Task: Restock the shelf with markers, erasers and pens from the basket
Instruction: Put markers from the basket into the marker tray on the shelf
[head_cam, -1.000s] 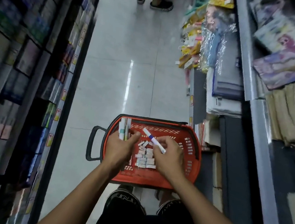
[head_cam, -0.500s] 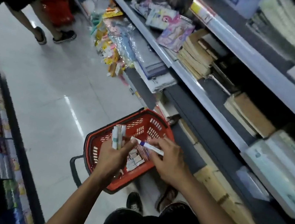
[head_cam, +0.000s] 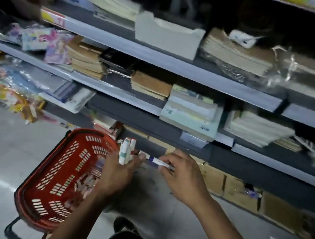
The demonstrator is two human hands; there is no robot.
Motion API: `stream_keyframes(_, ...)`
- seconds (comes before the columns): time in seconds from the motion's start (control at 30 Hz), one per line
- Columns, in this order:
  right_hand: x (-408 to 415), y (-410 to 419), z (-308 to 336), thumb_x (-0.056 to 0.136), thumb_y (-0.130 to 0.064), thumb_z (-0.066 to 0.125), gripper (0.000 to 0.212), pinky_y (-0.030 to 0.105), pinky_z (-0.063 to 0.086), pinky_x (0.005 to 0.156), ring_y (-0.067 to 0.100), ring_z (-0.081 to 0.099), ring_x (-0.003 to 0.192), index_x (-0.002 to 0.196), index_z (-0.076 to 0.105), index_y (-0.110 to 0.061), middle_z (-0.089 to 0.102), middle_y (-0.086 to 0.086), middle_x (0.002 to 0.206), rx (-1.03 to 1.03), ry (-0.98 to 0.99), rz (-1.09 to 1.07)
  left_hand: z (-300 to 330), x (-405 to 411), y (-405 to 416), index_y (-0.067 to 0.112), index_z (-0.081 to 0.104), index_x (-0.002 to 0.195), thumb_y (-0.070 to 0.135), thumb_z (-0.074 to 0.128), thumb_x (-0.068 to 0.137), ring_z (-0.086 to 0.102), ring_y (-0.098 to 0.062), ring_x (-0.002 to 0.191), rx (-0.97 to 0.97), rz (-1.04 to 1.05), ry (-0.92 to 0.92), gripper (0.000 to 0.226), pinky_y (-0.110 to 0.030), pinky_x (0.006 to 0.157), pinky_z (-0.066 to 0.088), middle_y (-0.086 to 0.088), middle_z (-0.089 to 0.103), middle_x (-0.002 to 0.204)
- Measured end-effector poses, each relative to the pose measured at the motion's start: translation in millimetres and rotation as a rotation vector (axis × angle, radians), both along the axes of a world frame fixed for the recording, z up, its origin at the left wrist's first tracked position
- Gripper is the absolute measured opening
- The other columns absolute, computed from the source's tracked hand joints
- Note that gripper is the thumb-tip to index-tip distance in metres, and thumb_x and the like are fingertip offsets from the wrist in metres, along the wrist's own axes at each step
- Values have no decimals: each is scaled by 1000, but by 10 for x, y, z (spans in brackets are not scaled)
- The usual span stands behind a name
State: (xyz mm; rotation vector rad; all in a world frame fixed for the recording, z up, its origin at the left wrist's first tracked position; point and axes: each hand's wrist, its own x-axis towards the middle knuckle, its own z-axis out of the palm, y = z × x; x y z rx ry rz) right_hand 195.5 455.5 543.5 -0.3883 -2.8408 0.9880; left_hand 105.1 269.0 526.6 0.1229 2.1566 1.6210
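Observation:
A red plastic basket [head_cam: 43,175] stands on the floor at lower left, with small white erasers [head_cam: 85,182] lying inside it. My left hand [head_cam: 117,173] grips a bunch of white markers [head_cam: 126,151] upright, just over the basket's right rim. My right hand [head_cam: 180,175] pinches a single white marker with a blue band [head_cam: 158,162], held level between the two hands. Both hands are in front of the lowest dark shelf [head_cam: 152,122].
Grey-edged shelves [head_cam: 181,69] fill the upper view, stacked with notebooks, paper pads and a white box [head_cam: 166,35]. Colourful packets [head_cam: 30,37] lie at left. Cardboard boxes [head_cam: 240,189] line the floor under the shelf. Tiled floor lies at left.
The view has swung from the aisle round to face the shelves. Both hands have lifted off the basket's inside toward the bottom shelf, still holding their markers.

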Motion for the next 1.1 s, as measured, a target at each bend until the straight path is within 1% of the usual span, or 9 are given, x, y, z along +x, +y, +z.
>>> stream_keyframes(0.1, 596, 460, 51, 93, -30, 72, 17, 37, 51, 81, 14, 59, 96, 109, 76, -30, 61, -12, 99, -9, 25, -110, 97, 405, 520, 60, 67, 94, 50, 76, 91, 71, 5, 74, -42, -124, 82, 14, -27, 62, 53, 23, 75, 83)
stream_keyframes(0.23, 1489, 1036, 111, 89, -24, 77, 19, 30, 49, 75, 7, 53, 90, 108, 74, -29, 54, -19, 94, 4, 79, -239, 155, 1045, 1192, 31, 72, 79, 33, 79, 92, 69, 3, 67, -78, -178, 159, 15, -14, 53, 47, 22, 73, 73)
stream_keyframes(0.4, 2485, 1648, 181, 86, -20, 79, 21, 22, 42, 67, 1, 47, 83, 98, 69, -33, 48, -24, 88, 25, 108, -392, 188, 1843, 1969, 25, 73, 89, 29, 76, 95, 69, 4, 74, -63, -279, 153, 8, -10, 55, 49, 21, 74, 80)
stream_keyframes(0.53, 3036, 2048, 249, 87, -22, 79, 24, 15, 38, 65, -3, 50, 85, 96, 66, -39, 48, -28, 87, 10, 117, -470, 251, 2266, 2464, 22, 72, 83, 32, 76, 95, 66, -2, 60, -47, -357, 173, 16, -14, 50, 47, 12, 74, 73)
stream_keyframes(0.67, 3354, 2447, 340, 86, -19, 76, 20, 24, 43, 70, 2, 51, 86, 96, 69, -35, 49, -22, 90, 10, 165, -535, 317, 2480, 2936, 22, 68, 74, 40, 75, 95, 60, -9, 51, -79, -404, 190, 29, -33, 52, 48, 2, 67, 59)
stream_keyframes(0.8, 3528, 2896, 434, 90, -17, 75, 15, 35, 53, 76, 10, 56, 91, 100, 73, -28, 53, -18, 92, 11, 214, -579, 461, 2598, 3442, 18, 72, 80, 37, 72, 98, 65, -16, 50, -3, -495, 213, 26, -35, 49, 54, -4, 68, 57)
stream_keyframes(0.87, 3566, 3156, 461, 91, -19, 76, 13, 34, 53, 76, 9, 55, 91, 100, 74, -28, 51, -18, 92, 25, 221, -598, 510, 2631, 3719, 15, 71, 84, 36, 69, 100, 68, -22, 51, 18, -557, 218, 27, -38, 52, 59, -7, 68, 57)
stream_keyframes(1.03, 3554, 3908, 566, 93, -23, 76, 15, 31, 55, 84, 8, 53, 103, 108, 75, -25, 55, -15, 104, 97, 220, -629, 491, 2633, 4521, 12, 69, 80, 39, 73, 97, 59, -11, 52, 37, -542, 304, 31, -22, 49, 44, -5, 67, 66)
stream_keyframes(1.1, 3529, 4219, 660, 90, -21, 78, 18, 35, 55, 86, 12, 52, 107, 108, 76, -25, 60, -12, 109, 153, 221, -642, 486, 2616, 4841, 12, 68, 75, 38, 74, 95, 55, -7, 51, 55, -537, 338, 34, -19, 47, 38, -5, 65, 64)
